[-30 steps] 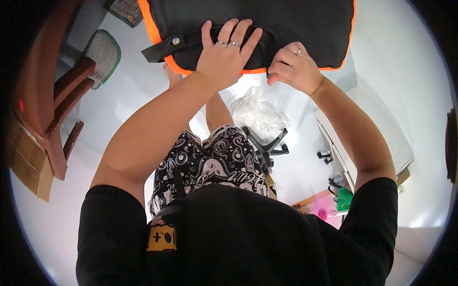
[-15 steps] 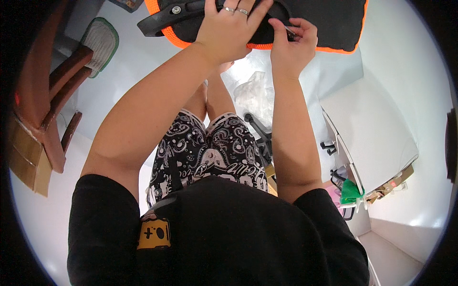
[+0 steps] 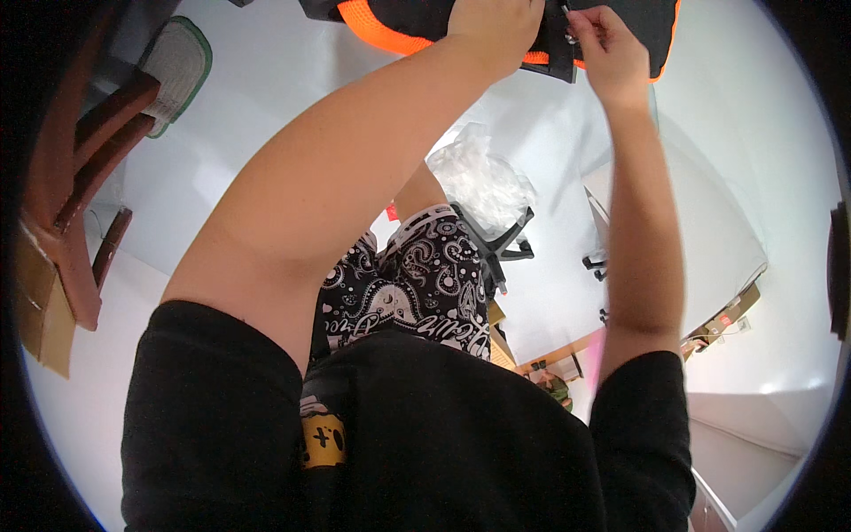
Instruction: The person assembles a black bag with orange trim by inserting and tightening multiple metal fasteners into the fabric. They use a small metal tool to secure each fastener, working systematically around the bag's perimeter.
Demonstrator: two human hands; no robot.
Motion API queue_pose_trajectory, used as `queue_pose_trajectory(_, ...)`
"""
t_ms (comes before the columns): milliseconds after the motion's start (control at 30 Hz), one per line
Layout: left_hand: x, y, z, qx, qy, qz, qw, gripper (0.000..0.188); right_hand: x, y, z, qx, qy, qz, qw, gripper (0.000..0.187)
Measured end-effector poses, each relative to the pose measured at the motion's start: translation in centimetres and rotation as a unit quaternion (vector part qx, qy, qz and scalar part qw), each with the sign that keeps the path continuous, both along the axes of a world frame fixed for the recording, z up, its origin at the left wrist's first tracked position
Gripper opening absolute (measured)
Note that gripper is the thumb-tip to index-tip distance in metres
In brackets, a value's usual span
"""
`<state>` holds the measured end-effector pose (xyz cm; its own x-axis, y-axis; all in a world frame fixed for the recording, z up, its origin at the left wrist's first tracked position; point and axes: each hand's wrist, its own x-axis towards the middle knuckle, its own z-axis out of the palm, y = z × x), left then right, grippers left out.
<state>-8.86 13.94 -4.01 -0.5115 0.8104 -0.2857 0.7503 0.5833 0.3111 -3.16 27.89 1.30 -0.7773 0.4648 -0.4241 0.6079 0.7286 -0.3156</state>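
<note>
At the top edge is a black panel with orange edging (image 3: 390, 34), partly cut off by the frame. A black bar (image 3: 560, 64) lies across it and juts past its near edge. My left hand (image 3: 496, 34) is closed over the panel beside the bar; its fingertips run out of view. My right hand (image 3: 616, 58) pinches a thin metal rod (image 3: 565, 8) between thumb and fingers. Just by these fingers, a small shiny screw (image 3: 570, 38) shows on the bar.
A black chair base with castors (image 3: 510, 239) stands on the floor near my legs, beside a crumpled clear plastic bag (image 3: 486, 182). On the left are a brown wooden chair (image 3: 75, 195) and cardboard (image 3: 49, 310). A white table (image 3: 674, 222) is on the right.
Both hands have moved right. The panel has shifted up in the picture, and the bar now shows near the right hand. More of the chair base shows.
</note>
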Motion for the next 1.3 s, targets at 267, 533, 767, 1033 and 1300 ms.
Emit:
queue_pose_trajectory(267,-3.7,0.1,-0.2,-0.042,-0.081,0.086,0.992,0.072,-10.0,4.7,0.5,0.040,0.081,0.644,0.760,0.021)
queue_pose_trajectory(533,-7.1,-3.2,-1.9,-0.002,0.037,0.100,0.994,0.084,-18.1,2.1,0.0,0.033,0.069,0.807,0.585,0.022)
queue_pose_trajectory(767,-10.3,-5.7,0.7,0.009,0.008,0.058,0.998,0.087,-19.7,0.6,-1.0,0.029,0.111,0.835,0.538,0.017)
queue_pose_trajectory(1033,-10.8,-6.2,-0.8,0.083,0.053,0.070,0.993,0.085,-20.5,0.6,-1.4,0.040,0.167,0.839,0.516,0.015)
queue_pose_trajectory(1300,-11.4,-5.7,-0.5,0.107,0.053,0.061,0.991,0.084,-14.0,2.4,-2.7,0.213,0.082,0.650,0.725,0.026)
